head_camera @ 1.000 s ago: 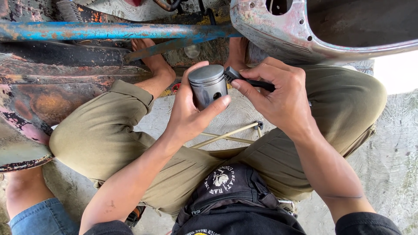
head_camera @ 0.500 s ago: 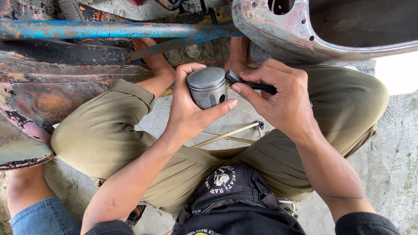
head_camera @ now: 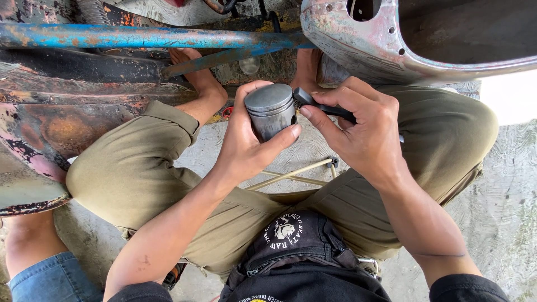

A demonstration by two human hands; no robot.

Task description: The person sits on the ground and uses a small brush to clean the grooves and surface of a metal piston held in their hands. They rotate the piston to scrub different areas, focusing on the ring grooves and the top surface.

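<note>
Between the curled fingers of the left hand [head_camera: 246, 148] sits a grey metal piston [head_camera: 271, 112] — a short cylinder with a flat, dull crown and fine ring grooves round its upper wall — gripped with the thumb across its near side and the fingertips hooked over the far rim. Just to the right of those fingertips, the right hand [head_camera: 363, 134] pinches a black-handled tool [head_camera: 327, 107], fingers closed narrowly on the handle, its dark tip touching the piston's side near the grooves. The step in hand looks like working at the piston's side wall or ring area with the tool; a next move would seem to call for a steady left grip and a small, controlled push of the tip. Below the hands lie olive trousers [head_camera: 140, 173], soft and creased, and thin pale rods [head_camera: 291, 174] on rough concrete. Beyond the fingertips runs a chipped blue tube [head_camera: 140, 36] over rusted, flaking frame metal — and a worn, pinkish body panel [head_camera: 391, 50] curves at upper right.
</note>
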